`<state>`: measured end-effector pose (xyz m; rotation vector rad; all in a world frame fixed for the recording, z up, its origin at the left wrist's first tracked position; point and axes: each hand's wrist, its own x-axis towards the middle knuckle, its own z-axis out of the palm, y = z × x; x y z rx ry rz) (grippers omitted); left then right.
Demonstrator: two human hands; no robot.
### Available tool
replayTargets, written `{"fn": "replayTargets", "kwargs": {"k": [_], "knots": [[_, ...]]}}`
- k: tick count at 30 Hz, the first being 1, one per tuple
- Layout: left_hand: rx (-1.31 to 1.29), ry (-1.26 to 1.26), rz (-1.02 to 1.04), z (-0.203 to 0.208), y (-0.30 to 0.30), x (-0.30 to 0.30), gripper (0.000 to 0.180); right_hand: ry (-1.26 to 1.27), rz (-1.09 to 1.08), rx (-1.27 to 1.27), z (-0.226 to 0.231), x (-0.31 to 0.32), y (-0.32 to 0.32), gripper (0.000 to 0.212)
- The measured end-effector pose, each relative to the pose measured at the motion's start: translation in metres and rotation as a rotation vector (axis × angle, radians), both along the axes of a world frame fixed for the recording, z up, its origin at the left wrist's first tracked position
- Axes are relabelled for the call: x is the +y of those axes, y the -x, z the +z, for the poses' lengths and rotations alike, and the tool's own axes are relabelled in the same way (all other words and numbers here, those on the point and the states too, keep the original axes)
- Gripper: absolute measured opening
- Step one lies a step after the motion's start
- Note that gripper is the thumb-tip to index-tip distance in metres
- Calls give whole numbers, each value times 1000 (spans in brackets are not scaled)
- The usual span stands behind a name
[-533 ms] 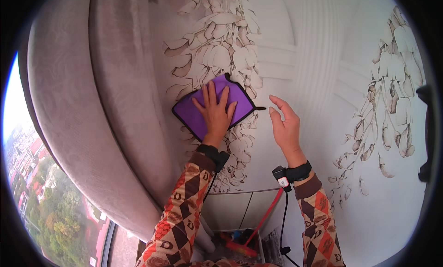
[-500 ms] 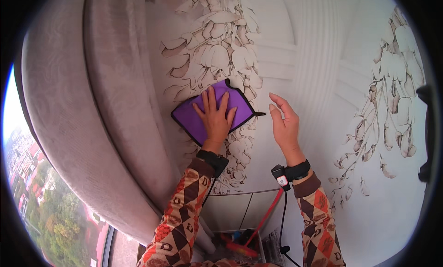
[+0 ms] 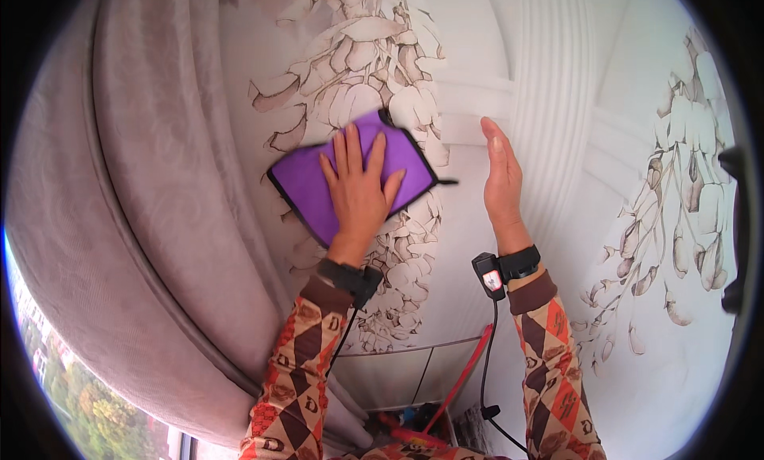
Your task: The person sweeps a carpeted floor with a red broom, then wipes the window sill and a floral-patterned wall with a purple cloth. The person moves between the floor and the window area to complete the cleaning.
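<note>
Reaching up from the lower edge of the frame, two patterned sleeves [image 3: 290, 380] ended in black wrist straps [image 3: 519, 263], and a dark cable [image 3: 484, 368] hung from the right one past a red pole [image 3: 461, 372] at lower centre; a wide swing of that arm could have snagged the cable there. Just left of the frame's centre, the left hand [image 3: 358, 197] lay flat with its fingers spread wide, bearing on a purple cloth [image 3: 306, 185] rather than pinching it. Right of centre, the right hand [image 3: 503, 173] stood apart from the cloth, fingers straight and close together, with nothing visible in its hold; whether it touched the wall [image 3: 477, 237], I could not tell

Since only the left hand bore on the cloth, easing its pressure might have let the cloth slide down the wall. Its loose black-edged corners seemed likely to fold under if pushed, and the loop [image 3: 447, 181] at its right corner stuck out free. Too hard a rub could perhaps have scuffed the printed flowers [image 3: 362, 54] running down the middle of the frame. Toward the left side, a sweep too far might have bunched the cloth against the grey curtain [image 3: 143, 142]
</note>
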<state>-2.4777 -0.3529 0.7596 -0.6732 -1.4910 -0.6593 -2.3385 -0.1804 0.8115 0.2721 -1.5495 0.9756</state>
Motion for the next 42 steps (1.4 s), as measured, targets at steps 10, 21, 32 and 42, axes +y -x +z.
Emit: {"fn": "replayTargets", "kwargs": {"k": [10, 21, 32, 42], "knots": [[22, 157, -96, 26, -31, 11, 61, -233, -110, 31, 17, 23, -10, 39], [-74, 341, -162, -46, -42, 55, 65, -467, -431, -79, -2, 53, -18, 34], [10, 241, -205, 34, -57, 100, 69, -273, -343, -52, 6, 79, -30, 43], [-52, 477, -273, -38, -73, 130, 69, -165, -356, -27, -24, 112, -50, 44]]}}
